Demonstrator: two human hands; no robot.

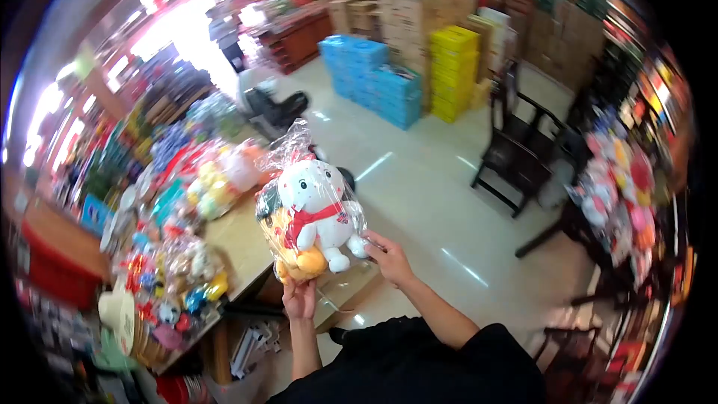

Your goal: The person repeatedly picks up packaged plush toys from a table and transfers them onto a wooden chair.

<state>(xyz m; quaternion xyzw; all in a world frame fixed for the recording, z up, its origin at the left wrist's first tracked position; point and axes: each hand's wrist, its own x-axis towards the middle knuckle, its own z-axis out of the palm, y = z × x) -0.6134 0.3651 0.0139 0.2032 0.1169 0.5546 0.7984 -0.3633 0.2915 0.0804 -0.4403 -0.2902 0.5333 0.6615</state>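
Up in front of me is a clear plastic bag of plush toys. A white plush with a red scarf faces outward in it, beside an orange-yellow plush lower on the left. Under the orange-yellow one, my left hand grips the bottom of the bag. My right hand pinches the bag's right side near the white plush's foot. The gathered top of the bag sticks up above the toys.
On my left, a table carries several bagged plush toys and small figures. Blue boxes and yellow boxes stand stacked ahead. A dark wooden chair is on the right, near more plush toys. A person stands far off.
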